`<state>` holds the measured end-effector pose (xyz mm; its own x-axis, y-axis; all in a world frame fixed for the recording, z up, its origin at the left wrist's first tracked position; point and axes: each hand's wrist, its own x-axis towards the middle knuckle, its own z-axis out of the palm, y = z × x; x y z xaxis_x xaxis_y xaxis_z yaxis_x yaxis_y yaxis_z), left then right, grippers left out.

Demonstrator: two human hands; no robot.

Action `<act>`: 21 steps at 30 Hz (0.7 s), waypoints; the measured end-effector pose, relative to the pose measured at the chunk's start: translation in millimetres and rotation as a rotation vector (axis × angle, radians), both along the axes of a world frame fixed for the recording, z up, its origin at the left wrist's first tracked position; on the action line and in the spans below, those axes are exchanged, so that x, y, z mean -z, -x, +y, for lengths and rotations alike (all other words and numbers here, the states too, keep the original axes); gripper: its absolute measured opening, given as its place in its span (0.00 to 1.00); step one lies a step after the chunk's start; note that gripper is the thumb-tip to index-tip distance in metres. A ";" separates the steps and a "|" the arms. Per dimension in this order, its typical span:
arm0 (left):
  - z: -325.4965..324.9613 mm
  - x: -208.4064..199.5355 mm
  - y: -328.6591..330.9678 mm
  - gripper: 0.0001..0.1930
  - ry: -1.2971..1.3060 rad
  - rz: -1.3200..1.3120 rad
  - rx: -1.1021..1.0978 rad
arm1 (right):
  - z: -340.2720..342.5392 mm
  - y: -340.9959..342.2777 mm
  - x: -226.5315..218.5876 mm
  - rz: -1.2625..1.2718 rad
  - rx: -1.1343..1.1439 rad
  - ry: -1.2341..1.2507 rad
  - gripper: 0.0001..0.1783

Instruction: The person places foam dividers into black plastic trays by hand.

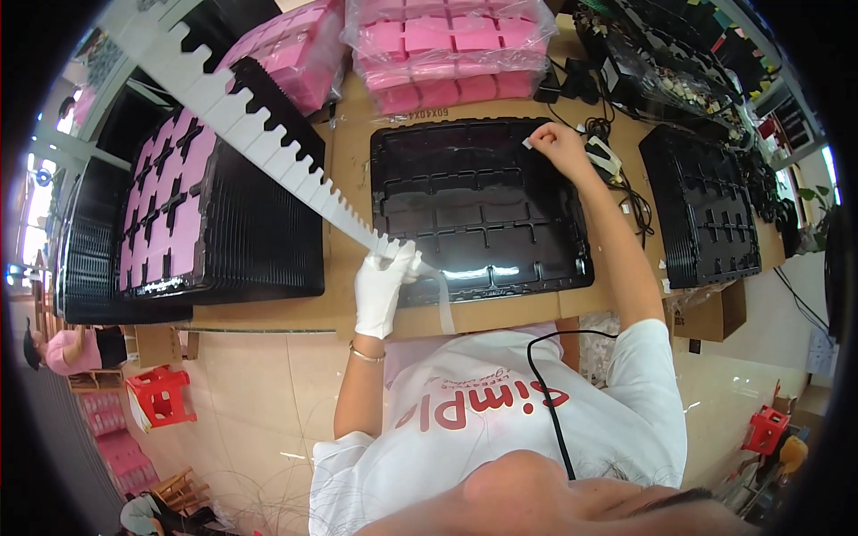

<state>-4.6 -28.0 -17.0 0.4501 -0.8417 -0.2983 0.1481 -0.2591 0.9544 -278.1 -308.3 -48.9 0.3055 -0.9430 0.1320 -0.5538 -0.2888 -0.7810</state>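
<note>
In front of me on the table lies a black plastic tray [483, 183] with divided compartments. My left hand [382, 288], in a white glove, is closed around a long white strip with a notched edge [268, 152]. The strip runs from my fingers up past the upper left, very near the camera, and a short tail of it hangs toward the table's front edge. My right hand [560, 147] is bare and pinches a small white piece [527, 143] at the tray's far right corner. Whether that piece touches the tray I cannot tell.
At left stands a tall stack of black trays with pink inserts [223, 232]. Plastic-wrapped pink blocks [451, 54] sit at the back. On the right are another stack of black trays [702, 210] and tangled black cables [636, 205]. A red stool [161, 396] stands on the floor.
</note>
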 end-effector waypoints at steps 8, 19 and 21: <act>1.5 4.4 -1.0 0.12 -0.039 0.019 0.047 | -58.3 1.1 24.5 0.452 0.029 0.059 0.09; 1.2 5.3 -3.1 0.10 -0.025 0.047 0.035 | -55.9 -0.2 13.0 0.430 0.027 0.037 0.10; 0.3 3.0 -1.1 0.10 -0.015 0.060 0.036 | -61.6 4.5 23.5 0.426 0.047 0.065 0.10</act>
